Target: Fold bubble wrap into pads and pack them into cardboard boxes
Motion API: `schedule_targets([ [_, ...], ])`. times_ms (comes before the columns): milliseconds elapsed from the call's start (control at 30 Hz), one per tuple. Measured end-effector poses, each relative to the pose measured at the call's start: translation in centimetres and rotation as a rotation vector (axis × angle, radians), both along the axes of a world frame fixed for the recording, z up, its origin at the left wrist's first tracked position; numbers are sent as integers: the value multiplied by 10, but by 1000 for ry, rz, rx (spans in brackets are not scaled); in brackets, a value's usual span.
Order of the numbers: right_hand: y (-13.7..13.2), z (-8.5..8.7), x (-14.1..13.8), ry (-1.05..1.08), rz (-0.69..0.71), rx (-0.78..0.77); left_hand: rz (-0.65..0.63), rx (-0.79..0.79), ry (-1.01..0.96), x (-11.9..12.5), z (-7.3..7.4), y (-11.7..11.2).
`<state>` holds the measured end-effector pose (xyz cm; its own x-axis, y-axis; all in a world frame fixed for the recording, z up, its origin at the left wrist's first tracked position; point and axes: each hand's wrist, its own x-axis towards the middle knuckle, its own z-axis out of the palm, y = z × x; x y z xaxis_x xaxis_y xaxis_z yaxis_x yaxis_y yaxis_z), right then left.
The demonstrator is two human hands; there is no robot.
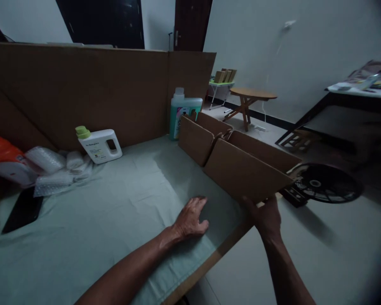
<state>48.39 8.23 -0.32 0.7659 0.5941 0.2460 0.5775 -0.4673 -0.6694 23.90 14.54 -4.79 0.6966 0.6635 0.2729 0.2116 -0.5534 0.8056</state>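
A brown cardboard box (246, 171) with its flaps standing up lies along the right edge of the cloth-covered table (130, 203). My right hand (268, 216) grips its near lower corner, thumb on the side facing me and the other fingers partly hidden. Left of the box, my left hand (193, 218) is over the green cloth, fingers apart and nothing in it. Behind the far end of the box stands a bottle of teal liquid (174, 120), partly covered by the flaps.
A white bottle with a green cap (103, 148) stands near the cardboard panel (92, 93) at the back. Bubble-wrapped items (52, 182), an orange-and-white package (4, 156) and a black phone (23, 212) lie at left. A black spoked wheel (327, 184) is beyond the table's right edge.
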Motion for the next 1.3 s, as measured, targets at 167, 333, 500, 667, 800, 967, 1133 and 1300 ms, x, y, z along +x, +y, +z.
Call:
schedule_targets([
  [167,10,3,-12,-4,-38,-53,-72,72,26,-22,-3,-25],
  [333,8,-1,-17,34,-43,-100,-117,81,27,-57,-7,-58],
  [500,-19,-10,-30,75,6,-94,-124,81,22,-90,-9,-85],
  [667,-41,-15,-55,-84,100,48,-134,78,24,-126,-9,-107],
  [800,-5,2,-77,-189,372,168,-140,39,70,-150,-6,-120],
  [967,63,29,-83,28,500,154,-154,28,31,-168,-23,-132],
  [1133,73,26,-101,106,612,59,-154,-39,21,-202,-33,-153],
  [1300,92,-12,-171,74,986,-251,19,-323,-160,-263,5,-168],
])
